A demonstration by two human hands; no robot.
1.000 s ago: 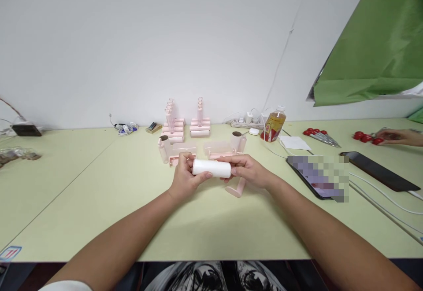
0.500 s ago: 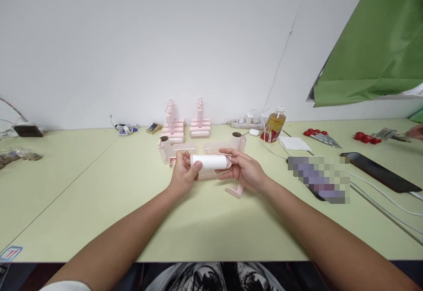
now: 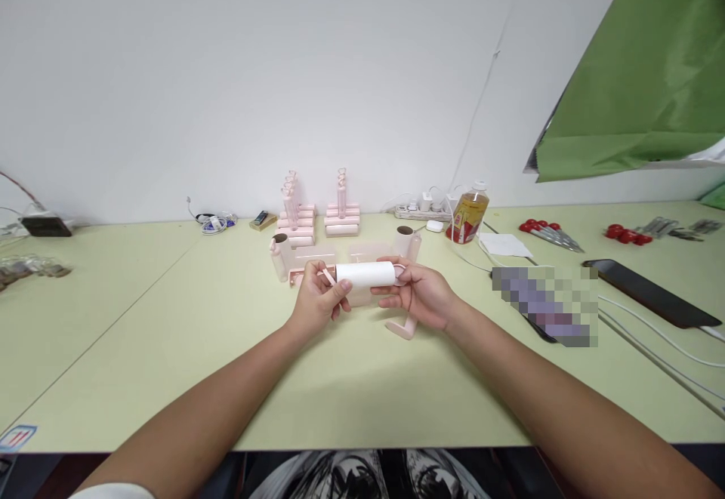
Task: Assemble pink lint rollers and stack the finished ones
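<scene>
Left hand: the left hand (image 3: pixel 315 300) is curled around the left end of a white roll (image 3: pixel 365 274), thumb on the front, fingers closed behind it.
Right hand: the right hand (image 3: pixel 422 294) grips the roll's right end, fingers wrapped under and behind; a pink plastic piece shows at its fingertips against that end.
Roll look: a white cylinder lying level between the two hands, smooth and unmarked, held above the table (image 3: pixel 170 333) near its middle; a pale pink part sits just under it between the hands, and thin pink bits show at both ends.
Pink handle: one pink L-shaped handle (image 3: pixel 403 327) lies on the table just below the right hand.
Upright rolls: two pink rolls with dark open tops stand behind the hands, one on the left (image 3: pixel 280 254) and one on the right (image 3: pixel 405 241).
Flat pink pieces: two pale pink covers lie between those upright rolls; their edges are partly hidden by the hands.
Stacks: two stacks of pink rolls (image 3: pixel 343 221) sit farther back near the wall, each with upright pink handles rising from it; the count per stack cannot be told.
Bottle: one bottle of amber liquid (image 3: pixel 469 214) stands to the right of the stacks.
Screens: one blurred tablet (image 3: pixel 544 304) and one dark phone (image 3: pixel 646 292) lie at right, with white cables beside them.
Red-handled tools: two groups (image 3: pixel 544 232) lie at far right.
</scene>
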